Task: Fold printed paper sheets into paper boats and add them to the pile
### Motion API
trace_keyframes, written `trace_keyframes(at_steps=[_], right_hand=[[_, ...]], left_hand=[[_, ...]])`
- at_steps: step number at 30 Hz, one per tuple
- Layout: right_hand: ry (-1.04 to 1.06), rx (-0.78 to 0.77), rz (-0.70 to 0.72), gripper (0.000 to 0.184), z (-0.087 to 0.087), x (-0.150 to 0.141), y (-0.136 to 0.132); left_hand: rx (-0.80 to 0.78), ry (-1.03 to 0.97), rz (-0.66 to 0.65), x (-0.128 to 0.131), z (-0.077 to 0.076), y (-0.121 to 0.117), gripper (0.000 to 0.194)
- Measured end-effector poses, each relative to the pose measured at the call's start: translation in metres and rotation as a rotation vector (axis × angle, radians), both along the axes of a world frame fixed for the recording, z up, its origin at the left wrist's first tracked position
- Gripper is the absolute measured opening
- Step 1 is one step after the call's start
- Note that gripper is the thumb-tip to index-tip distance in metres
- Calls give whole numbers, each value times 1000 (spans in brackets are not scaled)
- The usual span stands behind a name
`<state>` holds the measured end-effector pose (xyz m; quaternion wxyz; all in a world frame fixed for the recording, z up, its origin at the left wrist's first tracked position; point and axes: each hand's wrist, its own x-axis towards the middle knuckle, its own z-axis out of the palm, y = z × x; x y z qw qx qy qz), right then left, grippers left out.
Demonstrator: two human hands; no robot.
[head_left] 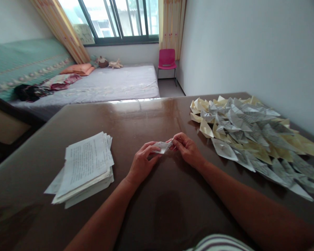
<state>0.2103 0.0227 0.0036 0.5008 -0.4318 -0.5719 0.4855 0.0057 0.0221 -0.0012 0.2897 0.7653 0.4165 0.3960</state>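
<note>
Between my hands is a small folded piece of printed paper (162,147), held just above the brown table. My left hand (144,158) grips its left end, fingers on top and thumb below. At the other end, my right hand (187,148) pinches the paper's tip between thumb and fingers. To the right lies a wide pile of folded paper boats (235,120), some white with print, others yellowish. A stack of printed sheets (86,164) rests on the left, its edges uneven.
The glossy brown table (136,122) reaches toward a bed (120,82) by the window. A pink chair (167,60) stands in the far corner. At the left edge is a dark chair back (10,125). A white wall (246,48) borders the right side.
</note>
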Motion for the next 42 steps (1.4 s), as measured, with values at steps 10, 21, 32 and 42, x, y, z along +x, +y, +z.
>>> trace_keyframes(at_steps=[10,21,32,42], right_hand=[[138,-118,-141,27,-5,-3,3],[314,-350,70,33,-3,-14,-7],[352,-399,9,37,-1,-12,-5],[283,-343,38,33,1,-17,-9]], left_hand=[[-103,-82,189,-3,-1,5,20],[-35,-69,158,7,4,-7,17],[-273,-295,256,6,5,-1,23],[-306,-132,89,2,4,1,23]])
